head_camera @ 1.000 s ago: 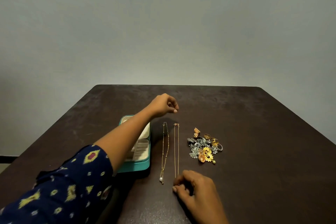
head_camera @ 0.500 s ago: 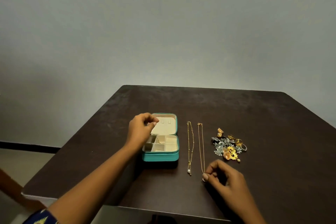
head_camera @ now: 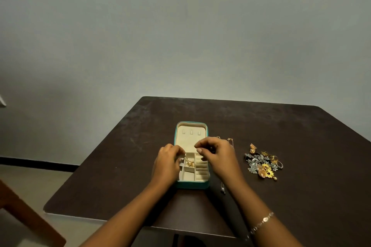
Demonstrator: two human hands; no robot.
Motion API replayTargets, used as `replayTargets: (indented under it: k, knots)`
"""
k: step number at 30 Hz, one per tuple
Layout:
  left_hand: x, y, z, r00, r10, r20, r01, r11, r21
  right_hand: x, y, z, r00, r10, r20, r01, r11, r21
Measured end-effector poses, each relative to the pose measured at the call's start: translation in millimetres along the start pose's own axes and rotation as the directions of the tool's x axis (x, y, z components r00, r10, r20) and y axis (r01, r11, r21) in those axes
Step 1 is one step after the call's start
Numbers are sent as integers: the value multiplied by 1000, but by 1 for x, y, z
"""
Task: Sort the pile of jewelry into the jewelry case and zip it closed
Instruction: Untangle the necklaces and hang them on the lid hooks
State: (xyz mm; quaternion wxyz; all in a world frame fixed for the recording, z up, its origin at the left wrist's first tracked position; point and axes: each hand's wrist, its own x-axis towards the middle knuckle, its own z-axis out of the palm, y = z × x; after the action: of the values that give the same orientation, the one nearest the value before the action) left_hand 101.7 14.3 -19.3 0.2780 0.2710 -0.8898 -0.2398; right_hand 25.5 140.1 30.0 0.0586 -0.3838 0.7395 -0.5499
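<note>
Pinching a gold chain [head_camera: 189, 163] over the jewelry case [head_camera: 191, 184], the left hand [head_camera: 166, 163] could knot it. The right hand [head_camera: 218, 156] curls beside it, its hold unclear.

Jewelry case [head_camera: 191, 184]: small, teal outside, cream lining. Lies open on dark table [head_camera: 120, 166], lid [head_camera: 188, 141] flat toward far side, three small hooks on its lining. Base divided: square compartments at left, ring rolls at right.
Gold chain [head_camera: 189, 163]: bunched in middle compartment, upper end pinched by left hand [head_camera: 167, 163].
Two thin gold necklaces [head_camera: 230, 140]: just right of case, mostly hidden under right hand [head_camera: 217, 154].
Jewelry pile [head_camera: 263, 163]: mixed gold and silver pieces, yellow flower piece at near side, well right of case.
</note>
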Motion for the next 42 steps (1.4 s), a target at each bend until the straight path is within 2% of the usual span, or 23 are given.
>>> replayTargets:
  k: [2,5,8,18,20,23,25,27,30,38,42]
  knots:
    - [-2,-2,1,1000,5,-5,-5,1000,1,12,3,16,1000,21,23,-17,989,-149]
    - [-3,-2,3,1000,-9,-22,8,1000,-11,21,15,34,992,96,84,-54,910,-411]
    - [-4,-3,4,999,-20,-33,20,1000,-14,19,24,41,985,141,100,-65,836,-544]
    - [-4,-4,5,998,-21,-65,19,1000,-25,21,28,47,987,95,130,15,748,-663]
    - [-4,-3,4,999,-14,-45,13,1000,-12,21,27,45,990,96,105,-16,807,-590]
    - [-2,-3,0,1000,-7,8,7,1000,16,26,24,36,978,174,112,-135,946,-294]
    - [3,-1,-5,999,-2,53,2,1000,14,28,19,27,966,207,156,-192,976,-106]
    - [10,1,-12,994,4,106,2,998,-61,30,12,19,959,198,201,-207,978,24]
    - [19,8,-26,982,-10,186,66,952,-298,33,-2,10,956,187,226,-226,962,156]
    - [24,22,-57,973,14,232,143,753,-643,36,-25,-4,951,187,245,-263,908,327]
    - [24,27,-71,970,-24,242,198,658,-727,35,-34,-8,956,168,241,-255,879,402]
